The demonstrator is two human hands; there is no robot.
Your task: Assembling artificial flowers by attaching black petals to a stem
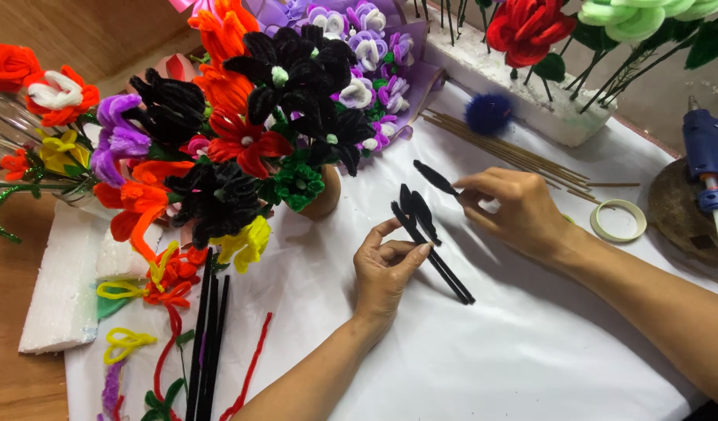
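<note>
Head cam, looking down at the counter (484,351) w/ its white cloth. Our left hand (386,269) is pinching a small bundle of black pipe-cleaner stems (437,261) between thumb and fingertips, petal-shaped tips pointing up and away from us, the tails running down-right onto the cloth. Our right hand (511,206), just right of that bundle, pinches one more black petal piece (435,178) by its end, held a bit above the bundle and not touching it yet.

What could go wrong imo: the left grip is only fingertips, so the stems prob fan out or slide if the new piece gets pushed in at an angle. The petal loops could also flatten if squeezed too hard.

Other stuff: the black and red flower bouquet (273,132) sits just left of the bundle, so a wide elbow swing could knock it. The blue glue gun (710,168) is far right of the bundle, tape roll (618,220) between them, and the bamboo sticks (507,152) lie behind, easy to snag w/ a sleeve.
</note>
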